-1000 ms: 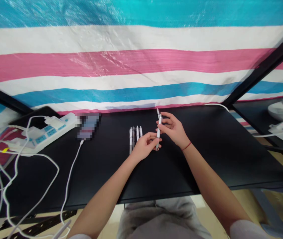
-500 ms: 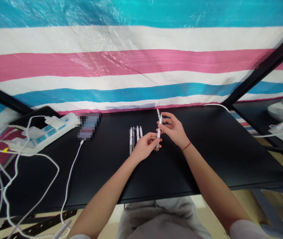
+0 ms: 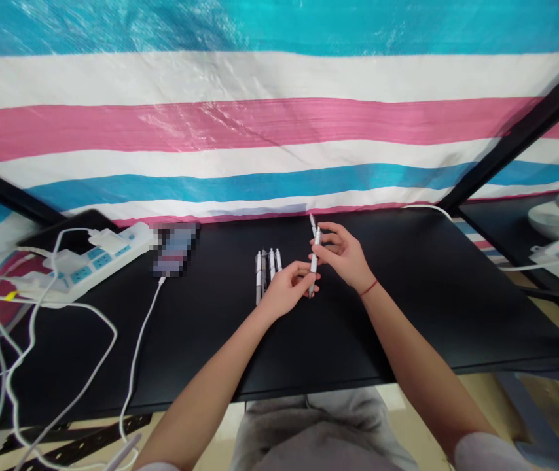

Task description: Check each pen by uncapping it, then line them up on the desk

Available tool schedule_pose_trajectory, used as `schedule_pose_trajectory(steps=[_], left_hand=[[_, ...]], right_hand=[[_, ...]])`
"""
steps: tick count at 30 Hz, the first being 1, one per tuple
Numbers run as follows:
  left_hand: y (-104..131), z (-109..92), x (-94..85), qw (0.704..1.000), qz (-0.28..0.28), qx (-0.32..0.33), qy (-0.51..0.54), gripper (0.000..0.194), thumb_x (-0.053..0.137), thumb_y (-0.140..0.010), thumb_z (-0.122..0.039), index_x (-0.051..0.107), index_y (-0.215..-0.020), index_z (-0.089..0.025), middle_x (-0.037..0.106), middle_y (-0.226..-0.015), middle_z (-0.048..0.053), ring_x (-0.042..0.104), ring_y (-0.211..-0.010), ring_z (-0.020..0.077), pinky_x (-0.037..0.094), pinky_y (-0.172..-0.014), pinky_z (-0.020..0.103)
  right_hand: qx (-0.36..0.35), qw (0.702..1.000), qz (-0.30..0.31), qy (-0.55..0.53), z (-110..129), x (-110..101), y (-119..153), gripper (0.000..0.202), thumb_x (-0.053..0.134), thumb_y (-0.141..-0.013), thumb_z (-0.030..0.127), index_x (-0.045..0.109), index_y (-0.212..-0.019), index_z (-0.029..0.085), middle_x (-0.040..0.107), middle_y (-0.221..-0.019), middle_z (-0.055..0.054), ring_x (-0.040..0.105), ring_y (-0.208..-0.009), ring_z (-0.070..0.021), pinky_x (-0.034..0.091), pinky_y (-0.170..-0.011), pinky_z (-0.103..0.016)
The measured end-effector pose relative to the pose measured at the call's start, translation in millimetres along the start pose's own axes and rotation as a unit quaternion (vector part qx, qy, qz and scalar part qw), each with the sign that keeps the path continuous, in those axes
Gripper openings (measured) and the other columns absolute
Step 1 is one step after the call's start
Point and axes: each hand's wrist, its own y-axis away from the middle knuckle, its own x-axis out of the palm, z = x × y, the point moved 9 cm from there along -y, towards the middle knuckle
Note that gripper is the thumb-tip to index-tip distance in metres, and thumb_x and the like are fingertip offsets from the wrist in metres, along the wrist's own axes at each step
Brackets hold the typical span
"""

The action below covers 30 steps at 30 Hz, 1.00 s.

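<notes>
While the striped sheet hangs across the back in blue, white and pink, the black tabletop spreads out below it. Both hands meet over its middle. The left hand has its fingers closed around the lower, grey part of a white pen, and the right hand, with a thin red cord at the wrist, pinches the upper part between thumb and fingertips. The pen slants between them, its clicker end pointing away from the person. On the person's left, a white power strip with blue socket panels lies beside a phone, whose screen is pixelated beyond reading. Four pens lie side by side near the left hand, which partly hides them. Another pen shows just beyond the held one; whether the right hand touches it, I cannot tell. Any print on the pens is too small to read.
</notes>
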Motion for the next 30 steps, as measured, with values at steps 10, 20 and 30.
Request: schedule_pose_trajectory(steps=[10, 20, 30], left_hand=[[0.2, -0.6, -0.3, 1.000, 0.002, 0.000, -0.004, 0.037, 0.065, -0.082, -0.040, 0.059, -0.108, -0.015, 0.068, -0.105, 0.012, 0.068, -0.078, 0.0161, 0.054, -0.065, 0.028], [-0.2, -1.0, 0.3, 1.000, 0.004, 0.002, 0.000, 0.036, 0.064, -0.083, -0.040, 0.058, -0.109, -0.015, 0.067, -0.105, 0.012, 0.068, -0.076, 0.0154, 0.054, -0.065, 0.028], [0.3, 0.5, -0.3, 1.000, 0.018, -0.009, -0.002, 0.037, 0.065, -0.083, -0.040, 0.058, -0.109, -0.016, 0.067, -0.105, 0.012, 0.067, -0.079, 0.0155, 0.054, -0.067, 0.028]], right_hand=[[-0.003, 1.000, -0.006, -0.005, 0.7, -0.8, 0.1, 0.047, 0.075, -0.070, 0.037, 0.055, -0.110, 0.022, 0.068, -0.092, -0.004, 0.070, -0.072, -0.0202, 0.060, -0.058, -0.032], [0.000, 1.000, -0.007, -0.014, -0.5, -1.0, 0.3, 0.049, 0.076, -0.070, 0.036, 0.054, -0.112, 0.023, 0.068, -0.093, -0.004, 0.070, -0.073, -0.0203, 0.061, -0.059, -0.032], [0.011, 1.000, -0.006, -0.013, -1.8, -1.8, 0.0, 0.050, 0.077, -0.068, 0.038, 0.056, -0.110, 0.022, 0.068, -0.092, -0.003, 0.070, -0.072, -0.0201, 0.061, -0.058, -0.032]])
